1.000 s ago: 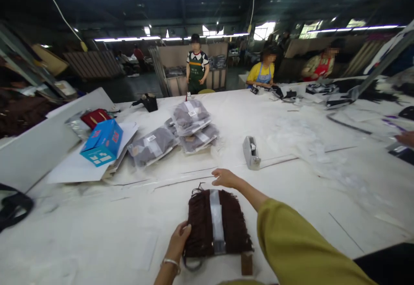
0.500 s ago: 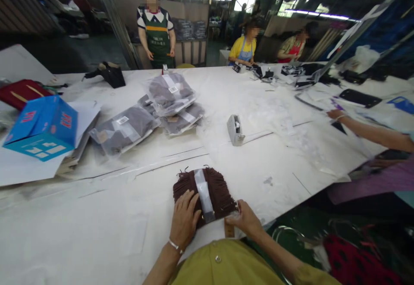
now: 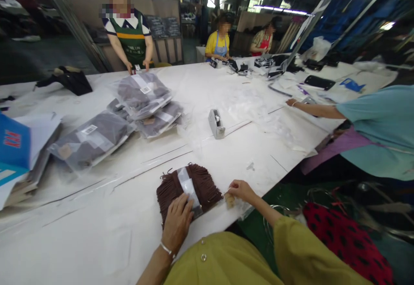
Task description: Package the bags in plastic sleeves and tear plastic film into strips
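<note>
A dark brown fringed piece (image 3: pixel 200 183) with a clear tape strip down its middle lies on the white table (image 3: pixel 226 86) in front of me. My left hand (image 3: pixel 177 222) lies flat on its near left part, fingers spread, pressing it down. My right hand (image 3: pixel 239 190) is at the piece's right edge, fingers pinched on a small tan tag (image 3: pixel 229 199) beside a bit of clear plastic.
A grey tape dispenser (image 3: pixel 216 123) stands mid-table. Bagged grey garments (image 3: pixel 142 97) pile up at the left, beside a blue box (image 3: pixel 11 147) on white sheets. A person in a teal top (image 3: pixel 378 125) works at the right; three others stand at the far side.
The view has swung right and down. My right hand came back from the piece's far edge to its right side and pinched the tag. My left hand moved onto the piece.
</note>
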The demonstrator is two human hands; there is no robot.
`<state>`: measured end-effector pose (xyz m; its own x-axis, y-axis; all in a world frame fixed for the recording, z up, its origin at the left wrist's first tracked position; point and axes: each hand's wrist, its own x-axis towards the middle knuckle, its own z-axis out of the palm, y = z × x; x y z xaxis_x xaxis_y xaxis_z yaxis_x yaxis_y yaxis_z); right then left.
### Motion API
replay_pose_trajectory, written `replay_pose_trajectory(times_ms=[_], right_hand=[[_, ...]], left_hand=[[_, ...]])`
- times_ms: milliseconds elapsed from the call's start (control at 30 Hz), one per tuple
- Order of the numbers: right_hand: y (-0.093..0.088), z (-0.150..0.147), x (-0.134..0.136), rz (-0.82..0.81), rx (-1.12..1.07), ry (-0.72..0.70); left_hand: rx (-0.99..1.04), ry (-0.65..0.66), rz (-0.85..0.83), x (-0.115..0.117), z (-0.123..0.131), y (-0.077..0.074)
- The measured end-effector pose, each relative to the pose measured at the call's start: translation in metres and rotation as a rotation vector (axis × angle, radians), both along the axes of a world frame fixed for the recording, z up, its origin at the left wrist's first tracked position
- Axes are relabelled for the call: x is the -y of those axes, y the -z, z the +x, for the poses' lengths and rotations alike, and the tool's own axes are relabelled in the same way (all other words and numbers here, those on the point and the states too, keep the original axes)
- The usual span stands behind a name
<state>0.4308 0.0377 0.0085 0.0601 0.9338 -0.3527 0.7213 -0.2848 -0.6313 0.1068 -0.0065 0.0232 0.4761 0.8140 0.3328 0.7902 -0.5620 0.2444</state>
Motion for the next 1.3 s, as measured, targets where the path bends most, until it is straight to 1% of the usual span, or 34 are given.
replay_pose_trajectory(times_ms=[100,167,200,300,367,400,500,600,700,767,867,967,1033,1100,1200,1233,1300], right_hand=[[-0.008,0.021,0.005,0.079,-0.032,0.055],[-0.013,0.034,0.018,0.160,-0.034,0.069],[-0.014,0.039,0.027,0.200,-0.029,0.044],[-0.007,0.045,0.053,0.280,0.036,-0.137],[0.002,0.045,0.061,0.303,0.083,-0.196],[0.006,0.044,0.061,0.306,0.071,-0.173],[0.014,0.050,0.048,0.307,-0.067,0.001],[0.019,0.069,0.022,0.294,-0.155,0.211],[0.023,0.091,-0.004,0.240,-0.220,0.435],[0.024,0.101,-0.018,0.185,-0.310,0.535],[0.023,0.107,-0.031,0.129,-0.450,0.580],[0.019,0.112,-0.043,0.130,-0.501,0.582],[0.015,0.117,-0.053,0.152,-0.475,0.569],[0.008,0.125,-0.067,0.181,-0.419,0.527],[-0.009,0.133,-0.083,0.248,-0.330,0.431],[-0.016,0.133,-0.085,0.296,-0.282,0.368],[-0.027,0.125,-0.080,0.388,-0.167,0.169]], left_hand=[[-0.007,0.206,0.005,0.002,0.019,-0.013],[-0.026,0.328,0.001,-0.001,0.036,-0.017],[-0.041,0.377,0.000,-0.003,0.045,-0.017],[-0.111,0.469,-0.002,-0.017,0.080,-0.009],[-0.167,0.483,-0.008,-0.027,0.106,0.002],[-0.197,0.478,-0.014,-0.031,0.119,0.009],[-0.289,0.427,-0.050,-0.036,0.153,0.029],[-0.368,0.366,-0.088,-0.033,0.171,0.042],[-0.411,0.373,-0.107,-0.031,0.175,0.044],[-0.422,0.409,-0.121,-0.034,0.175,0.041],[-0.420,0.443,-0.170,-0.044,0.180,0.037],[-0.383,0.406,-0.252,-0.054,0.190,0.032],[-0.343,0.331,-0.319,-0.058,0.194,0.026],[-0.291,0.229,-0.376,-0.060,0.192,0.017],[-0.182,0.105,-0.422,-0.060,0.177,0.000],[-0.136,0.071,-0.425,-0.058,0.169,-0.007],[-0.043,-0.012,-0.416,-0.053,0.151,-0.018]])
